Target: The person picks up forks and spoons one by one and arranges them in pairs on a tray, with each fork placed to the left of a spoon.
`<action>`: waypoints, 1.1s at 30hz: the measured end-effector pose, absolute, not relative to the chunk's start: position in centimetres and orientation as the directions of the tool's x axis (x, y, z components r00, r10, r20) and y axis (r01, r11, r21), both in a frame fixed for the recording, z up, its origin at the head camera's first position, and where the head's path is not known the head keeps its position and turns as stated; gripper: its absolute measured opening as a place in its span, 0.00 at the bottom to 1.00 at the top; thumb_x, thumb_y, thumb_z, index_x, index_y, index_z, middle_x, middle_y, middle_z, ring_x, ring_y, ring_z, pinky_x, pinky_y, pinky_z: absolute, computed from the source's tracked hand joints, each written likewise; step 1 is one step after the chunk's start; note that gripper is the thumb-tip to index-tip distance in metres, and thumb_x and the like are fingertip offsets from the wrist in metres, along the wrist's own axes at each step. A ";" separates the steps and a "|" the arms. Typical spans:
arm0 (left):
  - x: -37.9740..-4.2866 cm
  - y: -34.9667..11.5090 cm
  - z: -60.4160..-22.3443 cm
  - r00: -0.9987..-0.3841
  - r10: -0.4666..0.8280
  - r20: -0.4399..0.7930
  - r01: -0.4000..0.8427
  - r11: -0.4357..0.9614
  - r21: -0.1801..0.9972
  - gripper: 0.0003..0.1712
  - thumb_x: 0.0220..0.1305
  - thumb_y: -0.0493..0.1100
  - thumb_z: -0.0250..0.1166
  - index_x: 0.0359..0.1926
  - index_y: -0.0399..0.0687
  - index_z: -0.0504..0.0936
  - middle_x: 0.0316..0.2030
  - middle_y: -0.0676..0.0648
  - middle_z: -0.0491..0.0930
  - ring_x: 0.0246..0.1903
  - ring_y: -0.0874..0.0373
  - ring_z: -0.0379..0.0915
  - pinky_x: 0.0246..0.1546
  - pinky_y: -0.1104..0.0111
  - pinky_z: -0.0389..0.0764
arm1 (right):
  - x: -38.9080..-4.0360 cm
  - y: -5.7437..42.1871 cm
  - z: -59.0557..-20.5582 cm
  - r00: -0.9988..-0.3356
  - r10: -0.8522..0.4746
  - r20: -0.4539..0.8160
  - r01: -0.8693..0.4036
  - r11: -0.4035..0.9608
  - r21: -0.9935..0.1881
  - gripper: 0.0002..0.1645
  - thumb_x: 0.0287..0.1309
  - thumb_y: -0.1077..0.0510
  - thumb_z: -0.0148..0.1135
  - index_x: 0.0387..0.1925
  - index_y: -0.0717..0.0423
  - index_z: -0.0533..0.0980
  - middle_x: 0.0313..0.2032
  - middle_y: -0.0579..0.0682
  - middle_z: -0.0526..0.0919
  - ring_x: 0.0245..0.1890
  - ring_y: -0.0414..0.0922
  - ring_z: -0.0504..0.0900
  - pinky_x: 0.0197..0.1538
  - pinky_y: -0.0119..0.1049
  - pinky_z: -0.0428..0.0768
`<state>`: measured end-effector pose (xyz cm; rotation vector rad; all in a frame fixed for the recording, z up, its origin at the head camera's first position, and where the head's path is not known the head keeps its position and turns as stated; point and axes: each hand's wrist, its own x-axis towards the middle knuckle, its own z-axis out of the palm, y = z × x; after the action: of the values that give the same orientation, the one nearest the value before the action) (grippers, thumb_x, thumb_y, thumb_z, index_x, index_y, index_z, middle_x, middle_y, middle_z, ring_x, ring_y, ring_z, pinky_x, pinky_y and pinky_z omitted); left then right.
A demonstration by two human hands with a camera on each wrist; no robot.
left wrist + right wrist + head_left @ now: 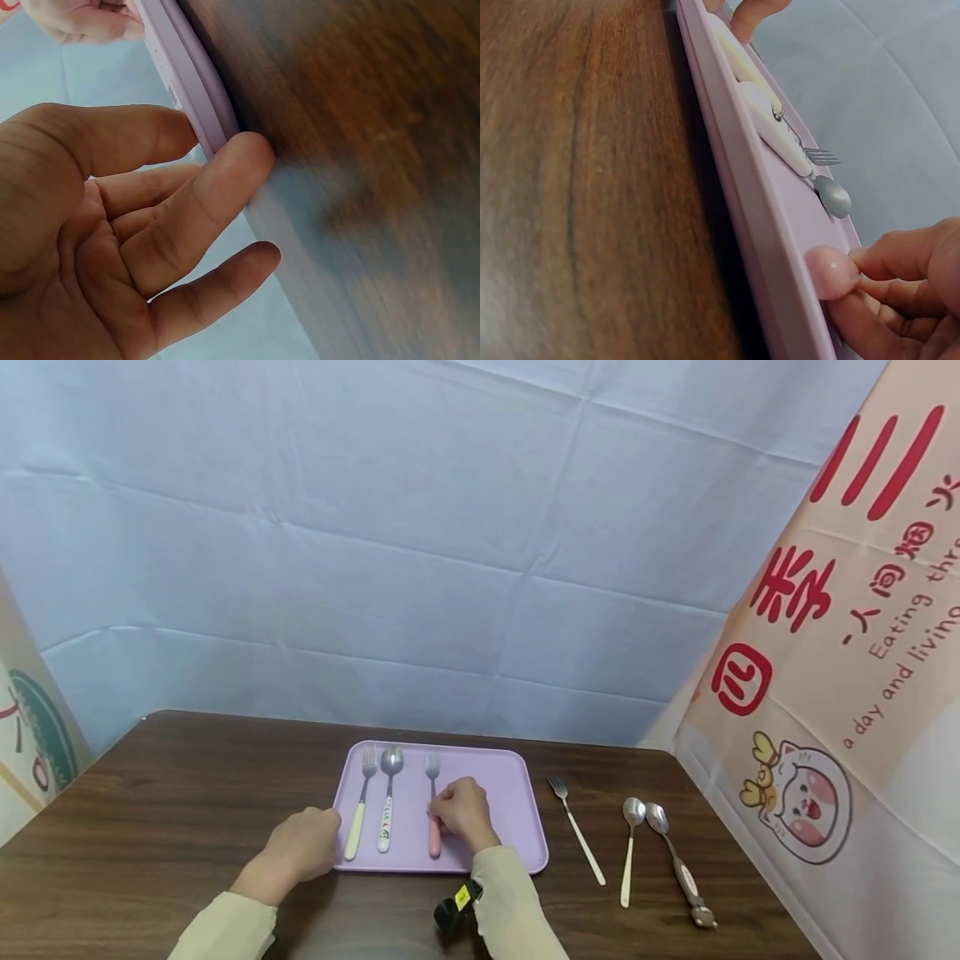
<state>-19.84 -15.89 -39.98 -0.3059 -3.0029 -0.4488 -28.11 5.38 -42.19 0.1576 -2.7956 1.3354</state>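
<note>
A lilac tray (487, 777) lies on the table. On it, toward the left, are a fork with a pale yellow handle (356, 831) and a spoon with a white patterned handle (386, 827). My right hand (467, 810) pinches the pink handle (831, 271) of a third piece, a fork (432, 766) lying on the tray with its tines pointing away. At the tray's left edge, my left hand (303, 843) holds the rim between thumb and fingers; in the left wrist view the thumb (150, 135) is on one side and a finger (232, 172) on the other.
Right of the tray, on the dark wooden table (187, 793), lie a white-handled fork (581, 835), a white-handled spoon (628, 852) and a spoon with a brown figured handle (684, 877). A pale blue cloth (375, 568) hangs behind, with a printed banner (847, 652) at right.
</note>
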 end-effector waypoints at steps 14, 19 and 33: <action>-19.8 -16.0 -40.0 -0.976 0.180 0.122 0.207 0.939 0.276 0.06 0.46 0.29 0.61 0.21 0.39 0.72 0.16 0.47 0.66 0.16 0.55 0.62 0.17 0.61 0.66 | -28.0 4.9 -42.6 -0.990 -0.090 0.105 -0.138 0.618 -0.774 0.09 0.45 0.64 0.68 0.16 0.60 0.78 0.12 0.45 0.75 0.10 0.36 0.74 0.18 0.29 0.73; -19.8 -16.0 -40.1 -0.975 0.184 0.125 0.212 0.937 0.279 0.06 0.46 0.29 0.61 0.21 0.38 0.72 0.16 0.47 0.66 0.16 0.55 0.61 0.17 0.62 0.66 | -27.9 4.8 -42.7 -0.990 -0.099 0.105 -0.144 0.602 -0.785 0.08 0.46 0.64 0.68 0.17 0.61 0.77 0.14 0.46 0.75 0.11 0.36 0.74 0.18 0.29 0.74; -19.9 -15.9 -40.2 -0.973 0.185 0.136 0.216 0.939 0.269 0.06 0.45 0.30 0.63 0.21 0.39 0.72 0.16 0.47 0.67 0.17 0.54 0.62 0.17 0.60 0.67 | -28.2 5.0 -43.0 -0.991 -0.117 0.071 -0.125 0.574 -0.809 0.08 0.47 0.64 0.66 0.19 0.61 0.76 0.16 0.47 0.75 0.12 0.38 0.75 0.19 0.30 0.74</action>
<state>-19.88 -15.93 -40.20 -0.3095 -2.9858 -0.4325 -28.23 4.95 -43.01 0.2134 -2.7784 1.4302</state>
